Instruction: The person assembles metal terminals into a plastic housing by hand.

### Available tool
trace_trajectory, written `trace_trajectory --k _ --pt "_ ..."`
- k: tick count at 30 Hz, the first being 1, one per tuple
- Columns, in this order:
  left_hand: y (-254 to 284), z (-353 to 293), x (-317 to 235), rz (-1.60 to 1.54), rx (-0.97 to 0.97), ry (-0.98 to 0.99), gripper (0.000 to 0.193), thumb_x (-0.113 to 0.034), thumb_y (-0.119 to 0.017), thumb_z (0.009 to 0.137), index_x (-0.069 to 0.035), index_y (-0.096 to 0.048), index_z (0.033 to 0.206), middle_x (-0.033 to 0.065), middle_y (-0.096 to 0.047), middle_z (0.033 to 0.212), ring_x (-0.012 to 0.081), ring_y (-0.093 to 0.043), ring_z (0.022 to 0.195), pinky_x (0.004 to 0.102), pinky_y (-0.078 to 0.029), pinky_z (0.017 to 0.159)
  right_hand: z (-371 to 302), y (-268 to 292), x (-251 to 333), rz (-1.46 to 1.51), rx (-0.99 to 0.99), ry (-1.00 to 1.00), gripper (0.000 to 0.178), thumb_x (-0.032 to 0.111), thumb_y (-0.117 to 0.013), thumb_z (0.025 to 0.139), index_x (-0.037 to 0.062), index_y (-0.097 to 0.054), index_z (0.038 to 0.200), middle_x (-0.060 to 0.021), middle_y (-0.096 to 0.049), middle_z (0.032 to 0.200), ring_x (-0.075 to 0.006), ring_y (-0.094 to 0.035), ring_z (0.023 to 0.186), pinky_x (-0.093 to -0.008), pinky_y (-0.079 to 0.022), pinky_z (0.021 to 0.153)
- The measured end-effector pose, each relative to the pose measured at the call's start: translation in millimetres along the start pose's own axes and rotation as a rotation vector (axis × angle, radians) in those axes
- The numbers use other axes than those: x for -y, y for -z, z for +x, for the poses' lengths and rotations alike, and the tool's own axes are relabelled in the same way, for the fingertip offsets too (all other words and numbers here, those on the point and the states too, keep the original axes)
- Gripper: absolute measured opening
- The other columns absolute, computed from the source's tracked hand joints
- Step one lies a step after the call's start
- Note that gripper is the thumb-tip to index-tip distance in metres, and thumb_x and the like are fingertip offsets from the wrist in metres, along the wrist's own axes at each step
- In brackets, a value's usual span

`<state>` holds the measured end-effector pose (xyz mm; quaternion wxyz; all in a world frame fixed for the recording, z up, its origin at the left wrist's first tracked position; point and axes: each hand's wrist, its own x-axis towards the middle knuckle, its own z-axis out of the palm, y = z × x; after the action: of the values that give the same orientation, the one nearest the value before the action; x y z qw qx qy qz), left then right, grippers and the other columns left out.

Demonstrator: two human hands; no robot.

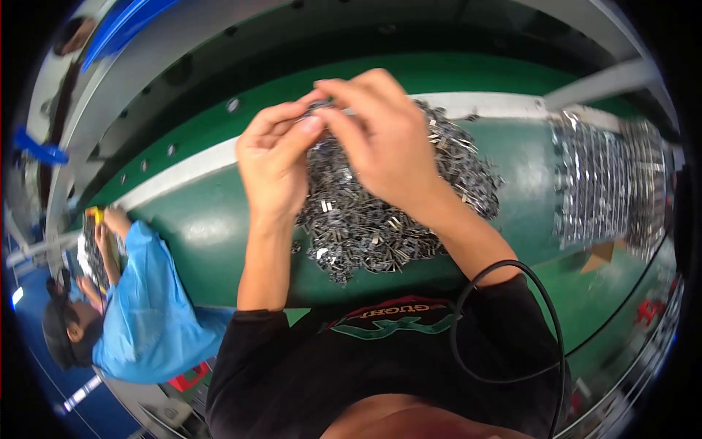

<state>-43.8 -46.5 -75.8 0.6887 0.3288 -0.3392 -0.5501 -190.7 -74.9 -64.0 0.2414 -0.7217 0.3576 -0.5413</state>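
Both my hands are raised over a large pile of small, shiny metal parts (365, 234) on a green work table. My left hand (272, 161) is closed, with thumb and forefinger pinching a small dark metal part (317, 107). My right hand (384, 135) meets it from the other side, its thumb and forefinger closed on the same part. The fingers hide much of it, so its exact shape cannot be made out. The pile lies below and behind both hands and spreads right, past my right wrist.
Stacked silvery strips or packs (591, 183) stand at the table's right end, with a piece of cardboard (598, 256) beside them. A black cable (455, 329) loops by my right arm. At left, a co-worker in a blue smock (150, 314) handles something yellow (95, 214).
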Motion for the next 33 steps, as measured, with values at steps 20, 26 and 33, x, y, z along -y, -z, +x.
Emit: trace_trajectory --k 20,26,33 --pt "42.9 118.6 66.5 0.842 -0.034 0.091 0.025 -0.008 -0.069 0.085 0.004 -0.07 0.107 0.0107 -0.071 0.094 0.016 -0.067 0.084 0.0278 -0.053 0.08 -33.6 141.8 -112.0 -0.805 -0.027 -0.368 0.026 0.029 -0.056 0.095 0.0078 -0.07 0.093 -0.0118 -0.068 0.091 -0.0345 -0.066 0.079 -0.0461 -0.053 0.069" --pt "83.5 211.2 101.7 1.518 -0.279 -0.11 0.031 -0.04 -0.074 0.079 -0.012 -0.077 0.092 0.0113 -0.074 0.09 0.0299 -0.07 0.088 0.0379 -0.053 0.081 -36.9 153.2 -118.7 -0.887 -0.016 -0.568 0.042 0.045 -0.062 0.09 0.0049 -0.069 0.079 -0.0165 -0.068 0.072 -0.0389 -0.065 0.069 -0.0463 -0.051 0.064" --pt "79.8 191.4 57.2 1.618 -0.183 0.021 0.049 -0.052 -0.072 0.078 -0.01 -0.074 0.103 0.0118 -0.073 0.099 0.0316 -0.068 0.097 0.0395 -0.051 0.088 -46.2 147.3 -126.1 -0.778 0.183 -0.594 0.032 0.036 -0.069 0.084 0.0034 -0.07 0.082 -0.0127 -0.071 0.082 -0.0343 -0.068 0.076 -0.0442 -0.052 0.07"
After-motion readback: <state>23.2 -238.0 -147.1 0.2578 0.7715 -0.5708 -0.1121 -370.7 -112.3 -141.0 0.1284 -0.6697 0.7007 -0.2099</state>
